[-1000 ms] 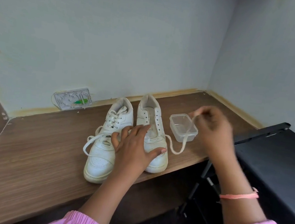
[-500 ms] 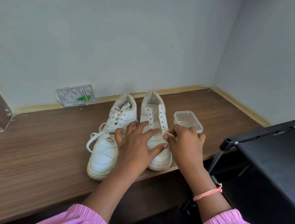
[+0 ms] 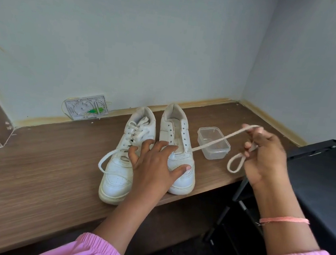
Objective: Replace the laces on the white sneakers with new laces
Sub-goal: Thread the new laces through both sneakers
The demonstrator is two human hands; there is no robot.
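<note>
The left hand (image 3: 154, 163) lies spread, fingers straight, on the toe of the right sneaker (image 3: 178, 149), pressing it to the shelf (image 3: 32, 174). This sneaker has most eyelets bare. Just left of that hand stands the left sneaker (image 3: 125, 154), laced, one loop of its lace trailing onto the shelf. The right hand (image 3: 266, 157) is raised beside the shelf edge, fingers curled round a lace (image 3: 213, 142) that runs taut from the right sneaker's lower eyelet up over its fingertips; a loop of it hangs below the hand. Between the two hands, under the lace, sits a clear tub (image 3: 213, 145). A pink band (image 3: 284, 220) circles the right wrist.
</note>
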